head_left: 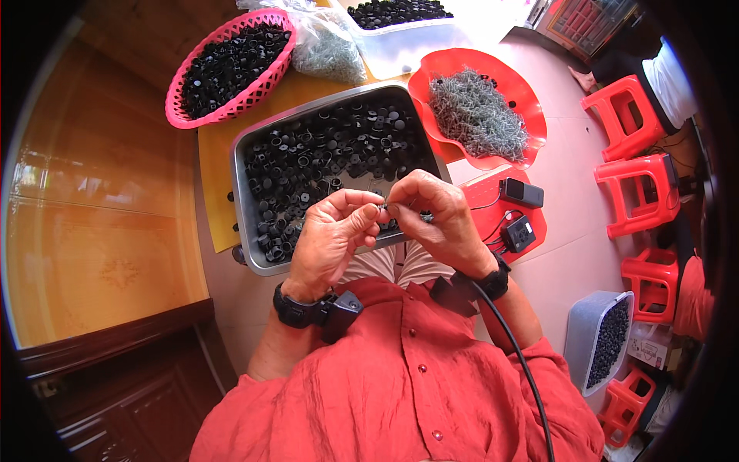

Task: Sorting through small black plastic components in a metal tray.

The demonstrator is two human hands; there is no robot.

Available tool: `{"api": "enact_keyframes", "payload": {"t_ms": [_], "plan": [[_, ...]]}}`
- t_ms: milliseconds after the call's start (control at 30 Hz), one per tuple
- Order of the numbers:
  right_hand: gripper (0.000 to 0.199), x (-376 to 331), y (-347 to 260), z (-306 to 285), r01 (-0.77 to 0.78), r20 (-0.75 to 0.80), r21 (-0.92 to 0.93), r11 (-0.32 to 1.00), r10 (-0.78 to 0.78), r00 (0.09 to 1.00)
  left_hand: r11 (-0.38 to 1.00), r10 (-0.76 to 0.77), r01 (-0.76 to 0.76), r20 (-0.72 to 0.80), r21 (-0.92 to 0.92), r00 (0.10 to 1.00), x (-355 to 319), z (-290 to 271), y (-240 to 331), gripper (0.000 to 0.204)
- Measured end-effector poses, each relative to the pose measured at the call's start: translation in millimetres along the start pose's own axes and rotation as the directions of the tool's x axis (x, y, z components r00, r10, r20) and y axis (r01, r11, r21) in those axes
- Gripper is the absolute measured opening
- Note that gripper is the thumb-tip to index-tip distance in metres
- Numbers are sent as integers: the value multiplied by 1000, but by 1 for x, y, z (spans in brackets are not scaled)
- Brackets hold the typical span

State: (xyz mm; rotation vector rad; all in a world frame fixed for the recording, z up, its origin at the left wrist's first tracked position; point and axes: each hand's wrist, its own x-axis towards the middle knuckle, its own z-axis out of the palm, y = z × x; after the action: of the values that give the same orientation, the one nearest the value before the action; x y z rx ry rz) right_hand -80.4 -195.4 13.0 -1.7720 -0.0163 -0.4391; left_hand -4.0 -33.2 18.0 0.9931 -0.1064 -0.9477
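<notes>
My left hand [332, 239] and my right hand [439, 212] meet over the near rim of a metal tray [245, 223] full of several small black plastic caps [323, 154]. The left fingertips pinch a small black cap. The right fingertips pinch a thin metal spring [426, 217] against it; the two pieces touch between the thumbs. Both wrists wear black bands, with a cable running from the right one.
A pink basket [181, 85] of black caps stands at the far left. A red tray [462, 65] holds a heap of metal springs. A white tub [400, 42] of black parts and a clear bag sit behind. Red stools [639, 192] and a grey bin [585, 331] are on my right.
</notes>
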Motion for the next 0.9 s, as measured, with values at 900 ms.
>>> {"api": "enact_keyframes", "payload": {"t_ms": [900], "plan": [[14, -13, -5, 15, 54, 56, -182, 982, -45, 997, 687, 382, -281, -4, 671, 924, -19, -1, -11, 19]]}}
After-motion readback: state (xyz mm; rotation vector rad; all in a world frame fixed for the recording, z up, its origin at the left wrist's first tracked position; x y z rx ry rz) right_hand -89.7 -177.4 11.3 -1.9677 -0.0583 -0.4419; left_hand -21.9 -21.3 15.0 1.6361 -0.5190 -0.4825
